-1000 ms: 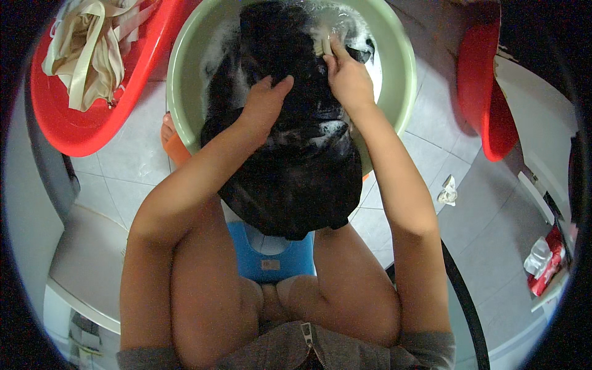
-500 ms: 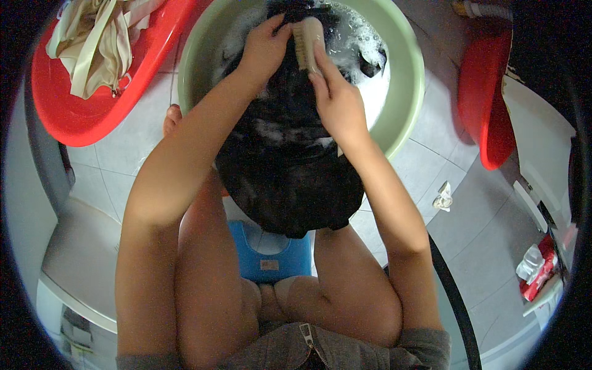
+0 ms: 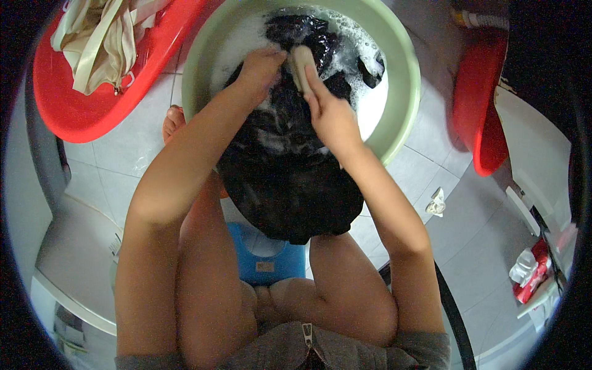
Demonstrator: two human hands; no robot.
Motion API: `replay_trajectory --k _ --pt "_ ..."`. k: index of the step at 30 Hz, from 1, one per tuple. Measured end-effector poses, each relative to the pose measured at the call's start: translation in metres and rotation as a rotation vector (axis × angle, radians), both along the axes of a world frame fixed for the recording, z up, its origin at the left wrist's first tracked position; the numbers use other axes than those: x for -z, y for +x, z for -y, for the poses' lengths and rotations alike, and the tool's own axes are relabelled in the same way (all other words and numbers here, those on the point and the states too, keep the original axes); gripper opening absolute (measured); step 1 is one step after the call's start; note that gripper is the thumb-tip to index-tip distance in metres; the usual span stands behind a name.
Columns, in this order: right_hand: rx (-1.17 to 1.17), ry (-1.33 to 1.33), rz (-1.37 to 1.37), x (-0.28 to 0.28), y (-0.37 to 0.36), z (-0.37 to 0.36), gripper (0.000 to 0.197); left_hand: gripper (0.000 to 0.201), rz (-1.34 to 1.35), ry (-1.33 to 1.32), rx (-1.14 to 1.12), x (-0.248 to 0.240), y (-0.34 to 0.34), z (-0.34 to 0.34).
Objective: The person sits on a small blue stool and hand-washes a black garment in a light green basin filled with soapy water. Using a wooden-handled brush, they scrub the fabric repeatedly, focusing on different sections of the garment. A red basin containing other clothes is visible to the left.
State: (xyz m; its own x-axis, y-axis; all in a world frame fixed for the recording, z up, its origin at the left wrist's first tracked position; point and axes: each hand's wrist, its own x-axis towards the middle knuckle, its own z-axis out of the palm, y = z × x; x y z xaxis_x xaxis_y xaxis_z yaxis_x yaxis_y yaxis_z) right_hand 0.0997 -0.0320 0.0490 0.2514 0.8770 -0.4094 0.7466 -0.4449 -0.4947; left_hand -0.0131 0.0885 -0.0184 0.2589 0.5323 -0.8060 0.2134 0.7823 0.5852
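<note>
A wet black garment (image 3: 290, 194) drapes over the near rim of a pale green basin (image 3: 404, 92), its far part lying in sudsy water (image 3: 370, 111). In my right hand (image 3: 336, 120) is a pale-handled scrub brush (image 3: 302, 65), held against the soaked cloth; most of its bristles are hidden. My left hand (image 3: 260, 73) is closed on the garment just left of the brush, its fingertips partly out of sight.
A red tub (image 3: 80, 117) holding cream cloth (image 3: 105, 49) stands at the far left. Another red tub (image 3: 487, 117) is on the right. A blue stool (image 3: 262, 271) shows between my legs. Crumpled white tissue (image 3: 436, 202) lies on the tiles.
Both hands have moved nearer to me along the garment, and the brush came with my right hand. More black cloth and suds show at the basin's far side.
</note>
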Motion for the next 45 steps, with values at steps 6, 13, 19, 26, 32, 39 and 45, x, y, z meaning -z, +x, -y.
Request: replay_trajectory --k 6,13,19,26,32,39,45 --pt "-0.029 0.012 0.076 0.005 -0.001 -0.025 0.054 0.025 -0.028 0.176 0.067 0.005 -0.002 0.004" --pt "0.003 0.055 0.14 0.017 -0.003 -0.068 0.053 0.017 -0.056 0.037 0.042 -0.003 0.003 0.0" --pt "-0.171 0.006 0.235 0.005 0.021 -0.014 0.055 0.017 -0.049 0.077 -0.072 0.024 -0.001 0.005" --pt "-0.129 0.136 0.055 0.005 0.021 -0.022 0.05 0.022 -0.088 0.546 0.19 0.058 -0.015 0.014" --pt "-0.018 0.042 -0.027 0.017 0.011 -0.053 0.048 0.025 -0.087 0.162 0.122 0.011 0.003 -0.003" --pt "0.162 0.113 -0.341 0.006 -0.008 -0.048 0.048 0.037 0.092 0.076 -0.148 -0.019 0.01 0.019" --pt "0.128 -0.039 -0.116 -0.004 0.008 -0.04 0.051 0.048 0.008 0.165 0.07 -0.014 -0.001 0.025"
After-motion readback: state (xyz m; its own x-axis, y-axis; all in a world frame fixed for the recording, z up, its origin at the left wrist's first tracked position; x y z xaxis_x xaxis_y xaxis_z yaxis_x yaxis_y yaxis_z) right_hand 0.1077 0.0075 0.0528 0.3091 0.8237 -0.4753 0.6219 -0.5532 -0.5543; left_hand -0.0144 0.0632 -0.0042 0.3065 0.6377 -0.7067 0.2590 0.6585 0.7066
